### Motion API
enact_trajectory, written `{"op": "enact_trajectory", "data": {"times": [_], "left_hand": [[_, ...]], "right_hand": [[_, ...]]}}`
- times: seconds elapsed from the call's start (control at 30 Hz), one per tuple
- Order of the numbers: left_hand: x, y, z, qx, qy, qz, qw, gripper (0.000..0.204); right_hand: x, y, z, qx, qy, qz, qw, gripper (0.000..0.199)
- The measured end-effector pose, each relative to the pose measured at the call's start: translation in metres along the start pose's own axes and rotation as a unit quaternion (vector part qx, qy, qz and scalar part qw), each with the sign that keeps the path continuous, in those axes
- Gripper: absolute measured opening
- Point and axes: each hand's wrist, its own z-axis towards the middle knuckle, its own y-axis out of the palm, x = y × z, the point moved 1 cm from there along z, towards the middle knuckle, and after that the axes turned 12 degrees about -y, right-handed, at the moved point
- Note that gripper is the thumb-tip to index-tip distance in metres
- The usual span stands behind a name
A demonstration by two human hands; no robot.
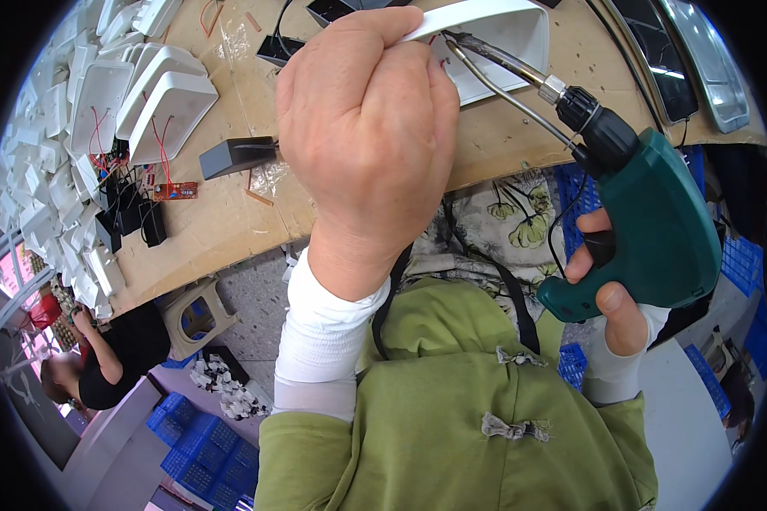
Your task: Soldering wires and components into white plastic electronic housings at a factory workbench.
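My left hand [366,136] is closed on the rim of a white plastic housing [524,38], tilting it up at the table's edge. My fingertips are partly hidden behind the knuckles. My right hand [624,319] grips a dark green soldering gun [665,226] by its handle, with fingers by the black trigger. From the gun's black nose run a metal iron and a thin curved feed tube [511,98]. Both meet at a darkened tip [456,38] inside the housing, close to my left fingers. A bit of red wire shows beside the tip.
A black box [237,157] lies left of my left hand. Farther left are white housings [175,115] with red wires, a small orange-red circuit board [175,191] and a large heap of white parts. Dark glossy panels [656,64] lie right. Blue crates [209,460] and a person [115,358] are lower left.
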Motion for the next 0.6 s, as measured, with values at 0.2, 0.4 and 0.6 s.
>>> {"op": "enact_trajectory", "data": {"times": [0.2,0.4,0.6], "left_hand": [[0.0001,-0.0005,0.0003,-0.003,0.002,0.006,1.000,0.008],[0.0002,-0.0007,-0.0001,-0.008,0.004,0.015,1.000,0.008],[0.0000,-0.0008,0.0001,-0.006,0.006,0.019,1.000,0.008]], "right_hand": [[-0.0048,-0.0001,-0.0005,0.002,0.021,-0.021,1.000,0.051],[-0.0043,0.0032,-0.0011,0.012,0.030,-0.031,0.999,0.049],[-0.0008,-0.0029,-0.0040,0.007,0.034,0.001,0.999,0.045]]}}
